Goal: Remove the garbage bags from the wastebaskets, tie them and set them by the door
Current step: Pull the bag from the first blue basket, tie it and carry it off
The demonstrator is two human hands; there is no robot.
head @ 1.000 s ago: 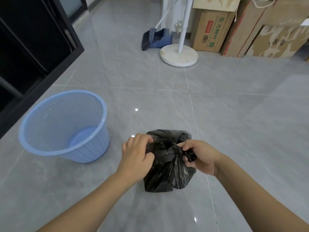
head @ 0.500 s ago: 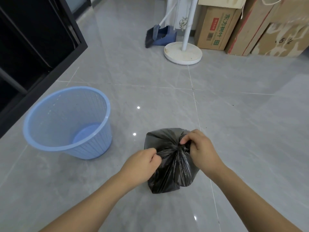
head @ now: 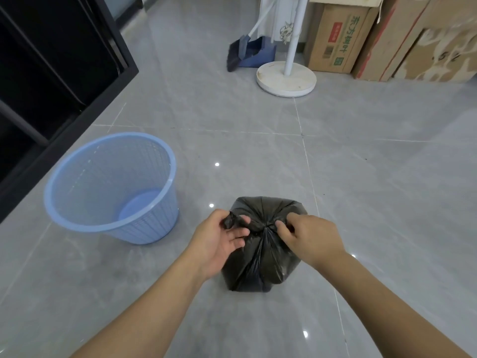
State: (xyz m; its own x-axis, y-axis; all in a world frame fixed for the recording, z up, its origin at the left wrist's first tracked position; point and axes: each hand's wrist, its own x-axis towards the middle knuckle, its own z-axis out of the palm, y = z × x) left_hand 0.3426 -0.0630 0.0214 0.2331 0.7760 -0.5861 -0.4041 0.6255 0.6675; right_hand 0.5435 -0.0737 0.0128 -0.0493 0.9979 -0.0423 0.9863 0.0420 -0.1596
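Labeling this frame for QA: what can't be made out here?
- Head view: contents of the black garbage bag, hidden by opaque plastic.
- Whether the knot is finished: left hand and right hand pinch the ends and cover it.
- Door: not in view.
- Cardboard boxes and white stand: tops cut off by the top edge.
- Black cabinet interior: too dark.

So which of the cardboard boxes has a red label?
The leftmost cardboard box, behind the white round stand base; the other boxes show no such label.

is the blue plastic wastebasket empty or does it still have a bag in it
Empty. The blue mesh plastic wastebasket stands upright with its bare bottom showing; the black plastic garbage bag sits beside it on the grey tiled floor.
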